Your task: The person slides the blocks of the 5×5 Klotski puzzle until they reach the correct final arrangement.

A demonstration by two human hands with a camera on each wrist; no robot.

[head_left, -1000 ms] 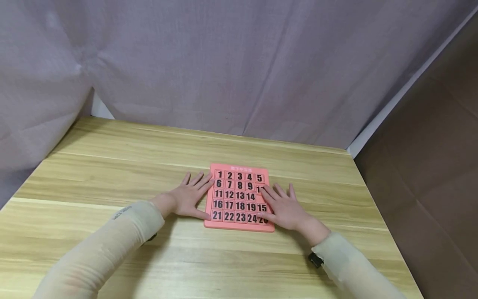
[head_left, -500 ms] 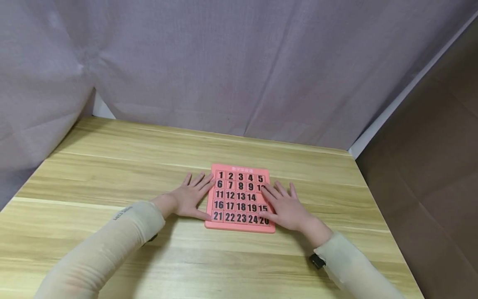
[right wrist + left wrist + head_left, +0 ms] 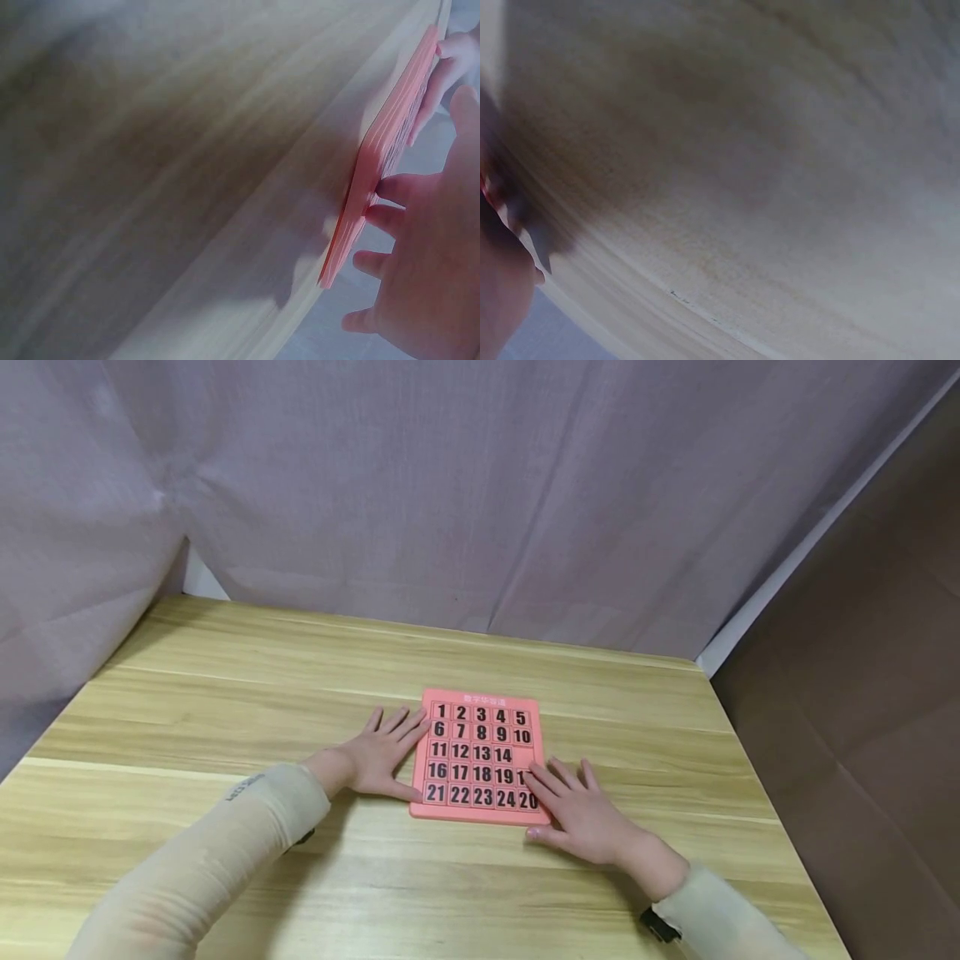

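On the light wooden table (image 3: pixel 225 710), near its middle, lies one flat, salmon-pink plastic sliding number puzzle (image 3: pixel 480 752), a rounded square board with pale lettering along its far edge. Its tiles carry black numerals in five rows of five places; the spot after 14 is a bare pink gap, and the tile after 19 is partly covered by a finger. Two hands flank it. One left hand (image 3: pixel 382 760) lies flat, fingers straight and spread, against the board's left edge. One right hand (image 3: pixel 581 814) rests with relaxed, straight fingers at the near right corner, its forefinger on that covered tile, gripping nothing.
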